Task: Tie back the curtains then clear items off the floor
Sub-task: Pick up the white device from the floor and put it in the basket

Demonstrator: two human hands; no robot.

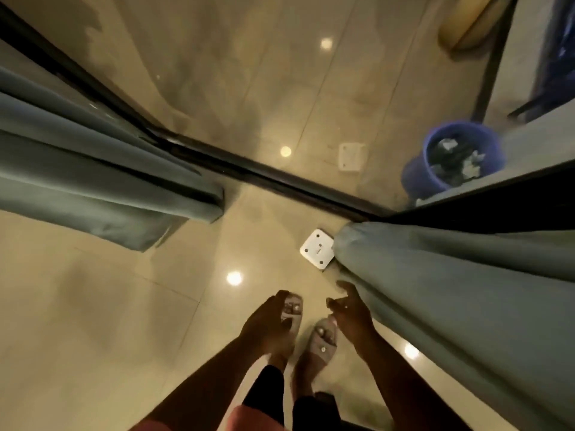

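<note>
Two grey-blue curtains hang in front of a glass door. The left curtain (93,188) falls in folds at the left. The right curtain (466,300) hangs close beside me at the right. My right hand (351,309) hovers with relaxed fingers just left of the right curtain's edge, holding nothing. My left hand (267,321) is held out empty above my left slipper. A white square scale (317,248) lies on the floor, partly under the right curtain's hem.
A dark door track (280,178) crosses the tiled floor ahead. Behind the glass stand a blue bucket (451,160) with rubbish in it and a reflection of the scale (351,157). My slippered feet (323,337) stand on glossy tiles.
</note>
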